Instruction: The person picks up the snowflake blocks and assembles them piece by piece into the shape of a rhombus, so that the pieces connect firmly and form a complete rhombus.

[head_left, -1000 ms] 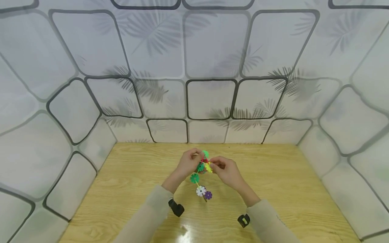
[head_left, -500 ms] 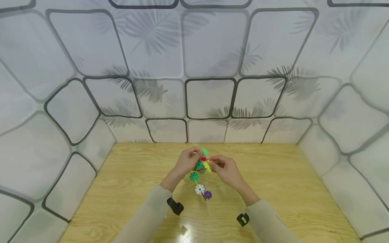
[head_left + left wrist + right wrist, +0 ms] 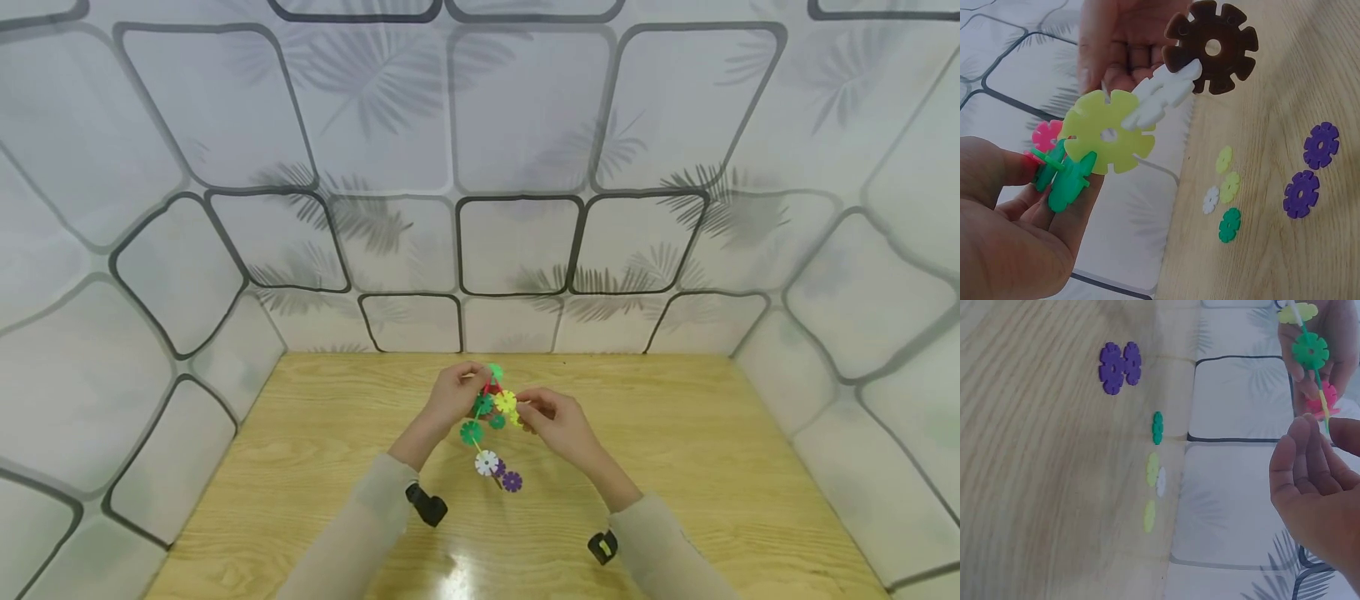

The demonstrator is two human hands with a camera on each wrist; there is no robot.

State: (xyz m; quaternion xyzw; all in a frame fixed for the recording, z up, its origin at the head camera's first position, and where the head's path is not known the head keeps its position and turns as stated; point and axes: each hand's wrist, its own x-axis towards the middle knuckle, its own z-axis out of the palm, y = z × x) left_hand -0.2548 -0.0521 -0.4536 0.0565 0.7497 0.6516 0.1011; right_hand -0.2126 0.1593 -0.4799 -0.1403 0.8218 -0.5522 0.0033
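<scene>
My left hand (image 3: pixel 452 396) pinches a linked chain of notched plastic flower discs by its red and green pieces, above the table. In the left wrist view, the chain runs through a pale yellow disc (image 3: pixel 1109 134) and a white disc (image 3: pixel 1163 94) to a brown disc (image 3: pixel 1211 47). My right hand (image 3: pixel 557 422) is at the chain's other branch, thumb and fingertips on the edge of a bright yellow disc (image 3: pixel 506 402). A light green disc (image 3: pixel 495 372) stands at the top of the chain. The right fingertips' exact contact is partly hidden.
Loose discs lie on the wooden table (image 3: pixel 337 467): two purple discs (image 3: pixel 1311 169), a green disc (image 3: pixel 1230 225), a white disc (image 3: pixel 1210 200) and two yellow discs (image 3: pixel 1151 487). A patterned wall (image 3: pixel 517 325) rises behind the table.
My left hand has shifted slightly left with the chain. The bright yellow disc now shows its face more fully, and a second purple disc has come into sight behind the chain.
</scene>
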